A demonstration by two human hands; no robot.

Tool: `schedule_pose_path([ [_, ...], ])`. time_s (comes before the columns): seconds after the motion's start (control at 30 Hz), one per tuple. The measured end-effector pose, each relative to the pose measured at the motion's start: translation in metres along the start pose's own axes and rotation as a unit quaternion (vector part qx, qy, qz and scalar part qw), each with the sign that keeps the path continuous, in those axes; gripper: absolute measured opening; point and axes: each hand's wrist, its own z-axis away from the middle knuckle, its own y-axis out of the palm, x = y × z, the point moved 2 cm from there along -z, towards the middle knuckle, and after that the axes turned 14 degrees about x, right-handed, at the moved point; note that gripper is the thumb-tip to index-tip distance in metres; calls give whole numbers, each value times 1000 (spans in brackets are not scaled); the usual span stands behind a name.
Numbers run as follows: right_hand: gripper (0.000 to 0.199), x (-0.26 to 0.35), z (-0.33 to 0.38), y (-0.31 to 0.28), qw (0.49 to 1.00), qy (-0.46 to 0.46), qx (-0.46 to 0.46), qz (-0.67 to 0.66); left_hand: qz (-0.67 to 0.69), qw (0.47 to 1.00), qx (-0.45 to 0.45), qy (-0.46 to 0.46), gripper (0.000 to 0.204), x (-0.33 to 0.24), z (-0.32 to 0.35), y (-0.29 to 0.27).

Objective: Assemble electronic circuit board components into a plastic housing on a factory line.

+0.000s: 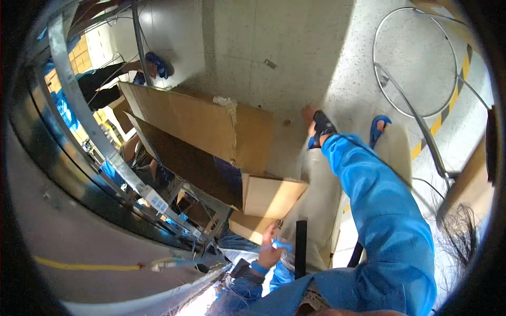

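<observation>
My left hand (269,252) is low in the middle of the view, with a blue band at the wrist. Its fingers pinch a small blue strip (281,245), close to the flap of a small cardboard box (271,196). My right hand (314,122) reaches out ahead in a bright blue sleeve (379,210) and wears a black wrist strap. It hovers over the grey floor beside my leg in beige trousers (319,200). Nothing shows in it, and its fingers are too small to read.
A large open cardboard box (184,124) lies to the left. A metal rack with wires (113,155) runs along the left side. Another person's gloved hand (156,64) works at the upper left. A wire hoop (408,63) and yellow-black floor tape (450,97) lie at the right.
</observation>
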Motion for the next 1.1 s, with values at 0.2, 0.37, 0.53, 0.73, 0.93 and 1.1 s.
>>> schedule_pose_path([
  [0.2,17,-4,-105,107,971,-66,-170,153,-58,986,55,-150,68,55,-20,57],
  [0.37,13,4,-117,120,898,-137,-237,344,259,928,-76,-258,60,94,2,64],
  [0.53,24,26,-138,17,971,-9,-103,-215,-56,995,-67,-55,53,49,-29,31],
  [0.73,30,47,-158,-101,964,64,-254,-34,138,935,-114,-307,45,194,4,79],
  [0.93,15,58,-152,-103,959,102,-263,19,423,857,41,-293,29,76,-61,22],
  [1.1,14,49,-110,-65,970,84,-227,-18,343,927,-49,-147,30,43,-55,23],
])
